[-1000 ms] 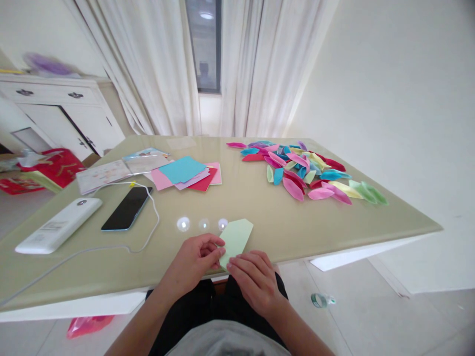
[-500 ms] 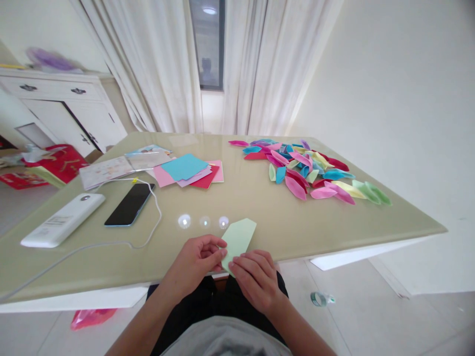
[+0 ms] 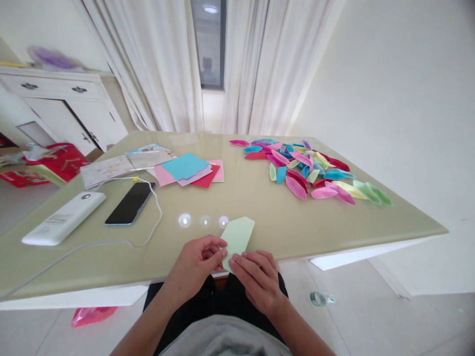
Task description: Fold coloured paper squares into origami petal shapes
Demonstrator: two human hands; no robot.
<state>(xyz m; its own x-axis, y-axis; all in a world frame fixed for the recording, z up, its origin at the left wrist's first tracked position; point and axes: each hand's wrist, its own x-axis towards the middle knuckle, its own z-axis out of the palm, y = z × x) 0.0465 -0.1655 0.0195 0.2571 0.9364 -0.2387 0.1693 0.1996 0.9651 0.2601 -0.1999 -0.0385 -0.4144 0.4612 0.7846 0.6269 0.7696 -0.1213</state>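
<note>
- Pinching pale green paper (image 3: 239, 237) with left hand (image 3: 202, 259)
- Touching its near end with right hand (image 3: 260, 279), can't tell if pinching
- Got colorful folded pieces (image 3: 305, 171) piled farther off

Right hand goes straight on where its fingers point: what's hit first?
The pale green paper, which the fingertips of the right hand touch. Just beyond, the left hand at the paper's left edge looks next, though depth is unclear in this single view.

One held paper (image 3: 238, 235) (two hands (image 3: 200, 259) (image 3: 258, 279))
</note>
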